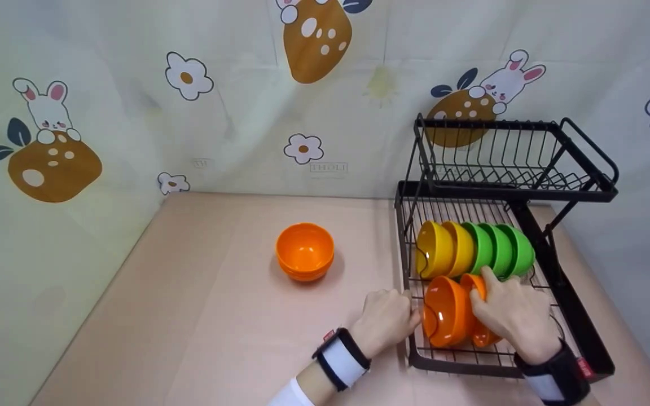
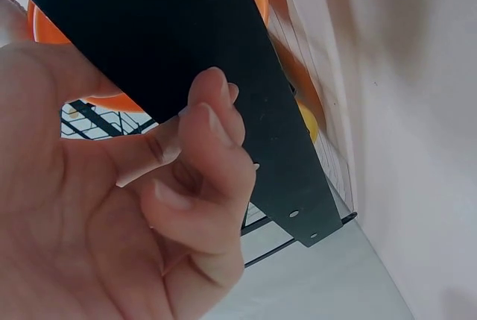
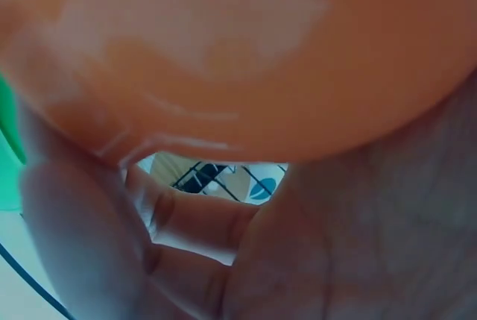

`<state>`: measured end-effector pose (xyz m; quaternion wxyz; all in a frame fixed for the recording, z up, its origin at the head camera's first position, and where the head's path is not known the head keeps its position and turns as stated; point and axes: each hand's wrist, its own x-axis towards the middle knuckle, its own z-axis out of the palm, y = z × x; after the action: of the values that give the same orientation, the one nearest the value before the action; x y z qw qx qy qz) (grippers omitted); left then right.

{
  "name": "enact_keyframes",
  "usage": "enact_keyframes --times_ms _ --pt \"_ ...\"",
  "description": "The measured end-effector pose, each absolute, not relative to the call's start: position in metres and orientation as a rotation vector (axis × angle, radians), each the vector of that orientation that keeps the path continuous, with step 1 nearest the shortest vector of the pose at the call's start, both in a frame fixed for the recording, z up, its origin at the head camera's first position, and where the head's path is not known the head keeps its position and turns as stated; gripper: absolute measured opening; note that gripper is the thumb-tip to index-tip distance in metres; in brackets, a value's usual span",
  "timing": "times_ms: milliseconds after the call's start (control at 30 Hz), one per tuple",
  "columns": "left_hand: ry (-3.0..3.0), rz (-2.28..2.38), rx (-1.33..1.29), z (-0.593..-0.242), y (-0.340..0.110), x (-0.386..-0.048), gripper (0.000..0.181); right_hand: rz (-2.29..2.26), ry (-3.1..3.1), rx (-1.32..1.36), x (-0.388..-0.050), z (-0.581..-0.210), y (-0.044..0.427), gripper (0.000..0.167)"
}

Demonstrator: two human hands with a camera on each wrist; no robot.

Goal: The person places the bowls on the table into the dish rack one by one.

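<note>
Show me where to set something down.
Bare tabletop lies left of the stacked orange bowls and between them and the black rack. The upper basket looks free. The lower tier is crowded: yellow bowls, green bowls, more orange bowls, the right fingers.

Pale pink tabletop (image 1: 235,338) — stacked orange bowls (image 1: 305,254), black two-tier rack (image 1: 583,330).

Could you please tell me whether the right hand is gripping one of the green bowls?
No, the right hand grips an orange bowl, while the green bowls stand in the row behind it.
</note>
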<state>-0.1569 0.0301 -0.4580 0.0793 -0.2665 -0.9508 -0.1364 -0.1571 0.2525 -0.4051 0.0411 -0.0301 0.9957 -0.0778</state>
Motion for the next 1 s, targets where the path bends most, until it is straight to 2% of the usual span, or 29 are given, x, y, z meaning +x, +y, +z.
enact_keyframes --times_ms 500,700,1000 --pt "-2.87 -0.37 -0.794 -0.458 0.031 -0.156 0.036 -0.334 3.008 -0.148 -0.161 -0.412 0.25 0.044" --pt "-2.875 -0.338 -0.787 -0.457 0.031 -0.156 0.036 -0.435 3.001 -0.203 -0.161 -0.416 0.251 0.032" --pt "-2.892 -0.345 -0.783 -0.456 0.032 -0.156 0.037 -0.508 2.964 -0.253 -0.163 -0.418 0.253 0.031"
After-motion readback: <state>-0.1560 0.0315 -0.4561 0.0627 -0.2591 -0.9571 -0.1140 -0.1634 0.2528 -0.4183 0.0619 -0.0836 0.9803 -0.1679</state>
